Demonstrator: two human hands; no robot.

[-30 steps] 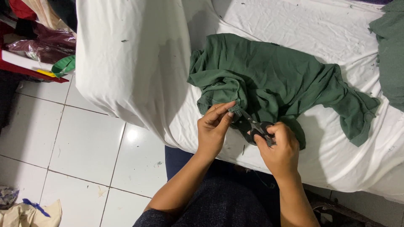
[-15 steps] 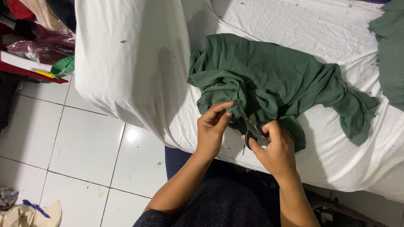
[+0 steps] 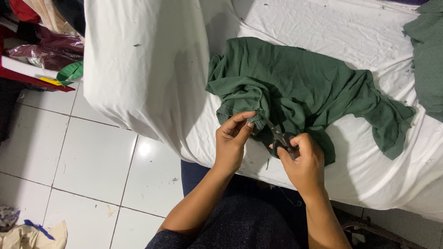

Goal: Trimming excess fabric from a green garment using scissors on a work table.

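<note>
A crumpled dark green garment (image 3: 304,83) lies on a surface draped in a white sheet (image 3: 138,69). My left hand (image 3: 233,138) pinches the ribbed edge of the garment at its near side. My right hand (image 3: 302,159) holds small black-handled scissors (image 3: 278,138), whose blades point up and left into the fabric right beside my left fingers. The two hands are close together at the front edge of the sheet.
Another green cloth (image 3: 427,55) lies at the far right. White floor tiles (image 3: 87,161) fill the left, with red items and a green strip (image 3: 69,73) at top left and beige cloth scraps (image 3: 32,235) at bottom left. My dark-clothed lap is below.
My right hand with the scissors has shifted slightly left towards my left hand, bringing the blades closer to the pinched edge. The garment has barely moved.
</note>
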